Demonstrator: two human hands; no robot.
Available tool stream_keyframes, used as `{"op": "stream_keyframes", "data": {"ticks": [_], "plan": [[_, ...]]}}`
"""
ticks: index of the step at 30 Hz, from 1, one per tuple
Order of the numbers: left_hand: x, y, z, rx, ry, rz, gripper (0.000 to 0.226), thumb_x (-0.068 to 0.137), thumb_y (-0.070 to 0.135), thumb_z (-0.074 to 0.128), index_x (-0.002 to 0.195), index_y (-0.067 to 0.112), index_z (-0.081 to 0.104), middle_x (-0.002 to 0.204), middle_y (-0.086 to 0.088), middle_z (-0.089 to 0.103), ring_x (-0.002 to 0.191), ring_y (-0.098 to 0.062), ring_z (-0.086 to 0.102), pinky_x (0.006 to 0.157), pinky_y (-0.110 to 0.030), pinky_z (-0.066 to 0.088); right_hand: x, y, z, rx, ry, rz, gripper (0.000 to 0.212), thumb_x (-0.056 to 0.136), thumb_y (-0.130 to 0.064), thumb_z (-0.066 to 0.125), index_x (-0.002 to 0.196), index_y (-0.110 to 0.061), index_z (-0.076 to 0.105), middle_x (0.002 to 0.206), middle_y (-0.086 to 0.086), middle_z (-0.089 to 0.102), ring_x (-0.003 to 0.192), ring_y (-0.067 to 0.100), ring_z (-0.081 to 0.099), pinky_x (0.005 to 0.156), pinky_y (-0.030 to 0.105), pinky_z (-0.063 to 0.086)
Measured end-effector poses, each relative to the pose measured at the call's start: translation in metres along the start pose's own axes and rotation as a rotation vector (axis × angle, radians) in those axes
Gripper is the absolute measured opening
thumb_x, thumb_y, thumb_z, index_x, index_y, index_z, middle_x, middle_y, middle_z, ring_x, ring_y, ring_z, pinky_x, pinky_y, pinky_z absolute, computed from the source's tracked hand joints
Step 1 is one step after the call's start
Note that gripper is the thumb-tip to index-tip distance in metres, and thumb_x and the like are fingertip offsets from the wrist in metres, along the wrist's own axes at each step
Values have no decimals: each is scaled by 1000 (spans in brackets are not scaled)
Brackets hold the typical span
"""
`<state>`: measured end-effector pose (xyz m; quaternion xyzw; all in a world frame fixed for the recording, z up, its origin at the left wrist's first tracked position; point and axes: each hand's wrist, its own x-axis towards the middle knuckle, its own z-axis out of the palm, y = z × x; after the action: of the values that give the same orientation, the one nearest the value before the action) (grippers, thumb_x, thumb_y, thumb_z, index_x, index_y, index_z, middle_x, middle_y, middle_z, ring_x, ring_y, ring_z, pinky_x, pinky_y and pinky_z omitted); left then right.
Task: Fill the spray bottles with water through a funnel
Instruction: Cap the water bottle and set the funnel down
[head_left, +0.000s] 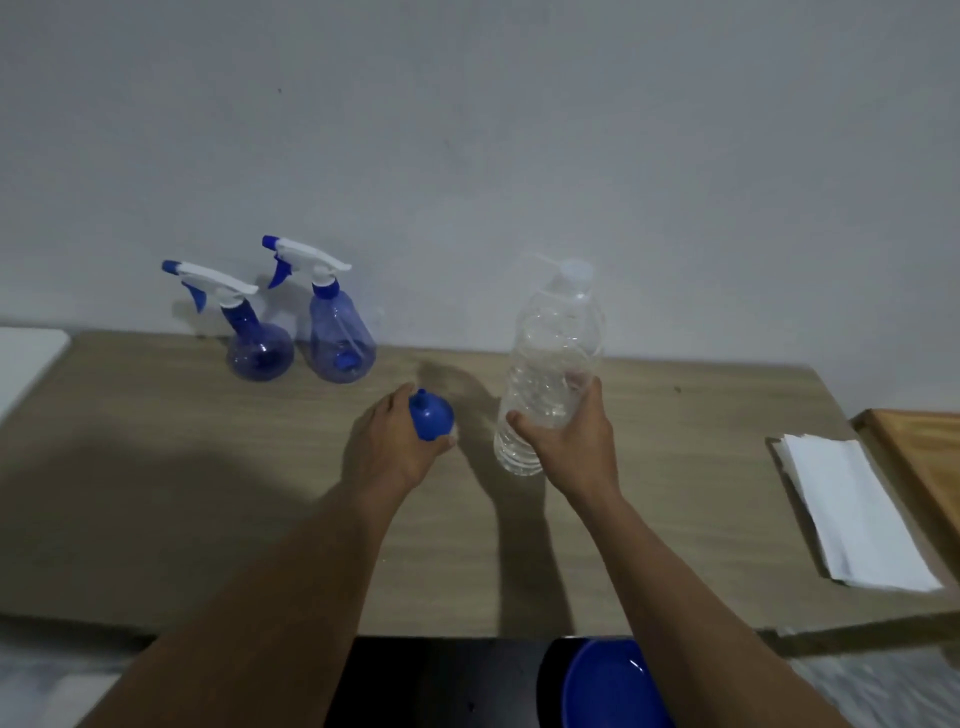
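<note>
A light wood-grain counter (182, 493) runs the width of the view, its far edge against a pale wall (467, 130).

One clear water bottle (556, 358), capped in white, stands tilted near the middle of the counter, just right of centre; how much water it holds cannot be told. The right hand (566, 436) is wrapped around its lower half, fingers curled round the far side and thumb on the near side, closed firmly on it.

Two blue spray bottles stand touching or nearly so at the far edge, left of centre, both with white trigger heads screwed on: the left spray bottle (257, 340), round-bodied, and the right spray bottle (340, 332), taller and cone-shaped.

One stack of white paper napkins (857, 514) lies at the right edge, beside a wooden tray (924, 462) that runs out of view.

One blue bowl (608, 686) shows below the near edge.

One small blue funnel (430, 413) sits in the left hand (395, 441), spout pointing away, the fingers closed around its wide end, near the counter's middle.

The left half and the near right stretch of the counter lie bare.
</note>
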<state>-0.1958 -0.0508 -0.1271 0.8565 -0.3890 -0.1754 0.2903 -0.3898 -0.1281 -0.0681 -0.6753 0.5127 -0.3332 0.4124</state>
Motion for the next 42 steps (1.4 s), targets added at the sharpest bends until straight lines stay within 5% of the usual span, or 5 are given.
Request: {"op": "stream_keyframes", "data": {"ticks": [12, 21, 32, 36, 42], "plan": [[56, -1, 8, 46, 59, 76, 45, 76, 43, 74, 114, 28, 56, 105, 7, 65, 94, -21, 63, 83, -38, 52, 66, -16, 36, 1, -13, -30, 69, 73, -31, 86, 128, -25, 44, 111, -11, 58, 95, 11, 58, 79, 22, 44], [104, -1, 16, 9, 79, 13, 57, 74, 38, 79, 122, 23, 53, 110, -1, 66, 98, -24, 63, 88, -43, 53, 104, -15, 63, 35, 2, -46, 68, 74, -30, 86, 126, -26, 41, 113, -10, 59, 96, 10, 59, 67, 4, 40], [104, 2, 12, -33, 51, -50, 86, 73, 35, 84, 144, 20, 39, 138, -5, 53, 125, -30, 52, 100, -49, 47, 105, -20, 68, 53, -33, -7, 96, 70, -29, 90, 142, -24, 27, 126, -9, 53, 109, 11, 55, 75, 13, 43], [86, 4, 0, -20, 106, 15, 64, 85, 30, 75, 139, 14, 45, 138, -11, 49, 124, -33, 50, 98, -48, 46, 95, -18, 60, -31, -53, 52, 110, 71, -24, 91, 154, -21, 19, 140, 0, 54, 123, 18, 56, 89, 21, 48], [53, 20, -23, 127, 10, 225, 36, 94, 34, 58, 126, 19, 55, 126, -5, 57, 113, -28, 56, 90, -39, 44, 60, -24, 30, -339, -11, 185, 63, 89, -32, 73, 143, -15, 46, 140, 15, 57, 128, 27, 55, 101, 32, 44]]}}
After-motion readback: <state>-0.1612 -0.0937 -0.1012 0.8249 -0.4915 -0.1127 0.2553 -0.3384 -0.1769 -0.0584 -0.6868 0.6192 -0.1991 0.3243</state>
